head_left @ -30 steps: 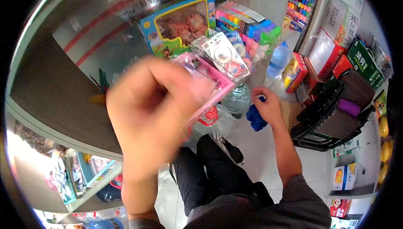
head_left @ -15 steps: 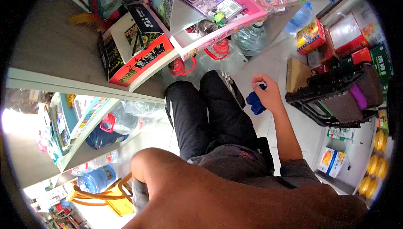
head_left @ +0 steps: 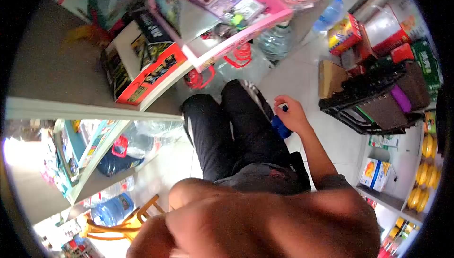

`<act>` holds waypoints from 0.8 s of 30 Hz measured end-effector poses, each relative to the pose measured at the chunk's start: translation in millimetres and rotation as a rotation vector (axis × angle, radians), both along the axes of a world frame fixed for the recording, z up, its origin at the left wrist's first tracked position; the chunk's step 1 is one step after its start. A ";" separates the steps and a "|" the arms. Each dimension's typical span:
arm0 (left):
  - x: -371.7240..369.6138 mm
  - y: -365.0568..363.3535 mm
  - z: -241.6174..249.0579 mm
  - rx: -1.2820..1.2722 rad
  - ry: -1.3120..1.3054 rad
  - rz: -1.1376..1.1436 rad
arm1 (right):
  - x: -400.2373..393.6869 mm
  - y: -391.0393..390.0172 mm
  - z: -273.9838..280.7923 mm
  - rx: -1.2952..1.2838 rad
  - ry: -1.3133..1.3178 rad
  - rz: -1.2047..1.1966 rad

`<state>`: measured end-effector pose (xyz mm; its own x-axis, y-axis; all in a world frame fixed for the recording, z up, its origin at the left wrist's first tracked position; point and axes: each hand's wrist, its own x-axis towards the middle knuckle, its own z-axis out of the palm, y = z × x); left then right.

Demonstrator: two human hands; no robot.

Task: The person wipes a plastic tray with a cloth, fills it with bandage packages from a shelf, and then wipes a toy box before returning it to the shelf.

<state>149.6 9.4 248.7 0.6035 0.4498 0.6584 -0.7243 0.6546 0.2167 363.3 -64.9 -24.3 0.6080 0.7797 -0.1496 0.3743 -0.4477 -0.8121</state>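
My right hand (head_left: pixel 292 115) hangs beside my right knee with its fingers curled. A crumpled dark blue bundle (head_left: pixel 282 126), cloth-like in look, is held under the palm; its exact kind cannot be made out. My left arm (head_left: pixel 227 215) crosses the bottom of the view very close to the camera and is blurred. The fingers of my left hand cannot be told apart there. Between the arms are my legs in black trousers (head_left: pixel 213 130), bent at the knee.
Ahead, a shelf (head_left: pixel 161 95) carries an orange and black box (head_left: pixel 153 76) and a pink tray (head_left: pixel 236 40) of small packets. Large clear bottles (head_left: pixel 246 64) stand below. A black crate (head_left: pixel 373 102) and cartons (head_left: pixel 345 33) are at right, a wooden chair (head_left: pixel 113 229) at lower left.
My right hand and the blue bundle have moved slightly down and left, nearer my knee. My left arm has shifted and blurred across the bottom. The view has tilted a little.
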 end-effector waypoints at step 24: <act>21.7 -19.6 3.5 -0.221 -0.290 0.079 | 2.2 -6.8 -35.2 0.020 -0.130 0.113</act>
